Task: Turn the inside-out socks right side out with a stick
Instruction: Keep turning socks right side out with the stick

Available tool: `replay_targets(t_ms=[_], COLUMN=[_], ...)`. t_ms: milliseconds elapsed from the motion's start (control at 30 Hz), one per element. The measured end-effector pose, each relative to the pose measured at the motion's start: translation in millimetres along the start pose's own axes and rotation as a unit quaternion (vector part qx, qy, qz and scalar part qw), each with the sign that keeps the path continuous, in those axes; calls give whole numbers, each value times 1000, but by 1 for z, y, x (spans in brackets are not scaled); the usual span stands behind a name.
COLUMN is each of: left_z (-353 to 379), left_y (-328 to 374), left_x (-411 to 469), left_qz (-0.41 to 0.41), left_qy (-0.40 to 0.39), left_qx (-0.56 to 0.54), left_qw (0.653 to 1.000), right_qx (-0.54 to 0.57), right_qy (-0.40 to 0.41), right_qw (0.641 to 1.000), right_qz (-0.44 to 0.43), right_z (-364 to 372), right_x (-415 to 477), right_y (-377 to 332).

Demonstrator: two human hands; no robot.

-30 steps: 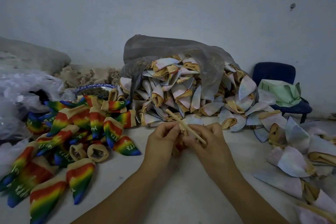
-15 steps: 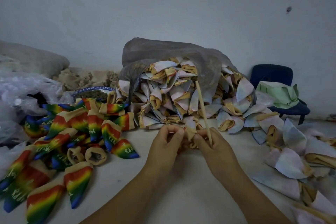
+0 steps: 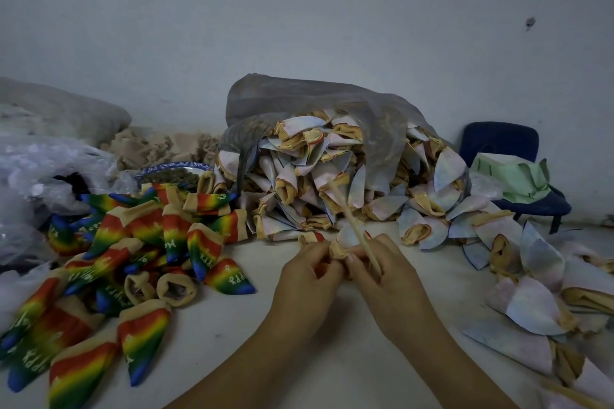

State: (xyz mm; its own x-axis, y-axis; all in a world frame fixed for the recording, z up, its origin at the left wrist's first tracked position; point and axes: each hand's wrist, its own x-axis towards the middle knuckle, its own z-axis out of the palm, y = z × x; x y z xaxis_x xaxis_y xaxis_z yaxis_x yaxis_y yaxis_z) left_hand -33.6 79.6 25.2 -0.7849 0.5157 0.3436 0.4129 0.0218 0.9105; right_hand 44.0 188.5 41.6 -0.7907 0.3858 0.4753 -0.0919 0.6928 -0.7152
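A small inside-out sock, pale with a tan cuff, is bunched between both hands at the table's middle. My left hand pinches its cuff from the left. My right hand pinches the cuff too and holds a thin wooden stick, which slants up and to the left from the fingers. A big pile of pale inside-out socks spills from a grey plastic bag behind. Rainbow-coloured socks lie in a heap at the left.
More pale socks are scattered along the right. A blue chair with green cloth stands at the back right. Clear plastic bags and a patterned plate sit at the left. Another stick lies at the lower right.
The stick has swung from slanting left to upright and back to a leftward slant. Both hands kept working the sock's cuff and stayed at the middle of the table.
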Motion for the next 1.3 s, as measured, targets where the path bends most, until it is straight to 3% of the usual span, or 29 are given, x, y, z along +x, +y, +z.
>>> replay_targets(t_ms=[267, 567, 700, 833, 967, 1100, 1300], left_z=[0, 3, 4, -1, -7, -10, 1], left_y=[9, 13, 13, 9, 8, 10, 13], left_x=[5, 0, -1, 3, 10, 15, 10], left_qz=[-117, -126, -130, -188, -217, -223, -202], left_qy=[49, 22, 17, 7, -79, -143, -76], left_qx=[-203, -283, -295, -291, -355, -436, -429], left_qw=[971, 951, 947, 938, 906, 860, 877], right_qx=[-94, -80, 14, 115, 182, 285, 463], right_qy=[85, 58, 100, 120, 98, 65, 34], right_qw=[992, 994, 992, 978, 961, 931, 844], right_qz=[-15, 54, 73, 129, 184, 219, 269], right_z=[8, 12, 11, 7, 3, 4, -2], right_x=[0, -6, -6, -3, 0, 1, 5], right_y=[3, 1, -1, -4, -3, -9, -8])
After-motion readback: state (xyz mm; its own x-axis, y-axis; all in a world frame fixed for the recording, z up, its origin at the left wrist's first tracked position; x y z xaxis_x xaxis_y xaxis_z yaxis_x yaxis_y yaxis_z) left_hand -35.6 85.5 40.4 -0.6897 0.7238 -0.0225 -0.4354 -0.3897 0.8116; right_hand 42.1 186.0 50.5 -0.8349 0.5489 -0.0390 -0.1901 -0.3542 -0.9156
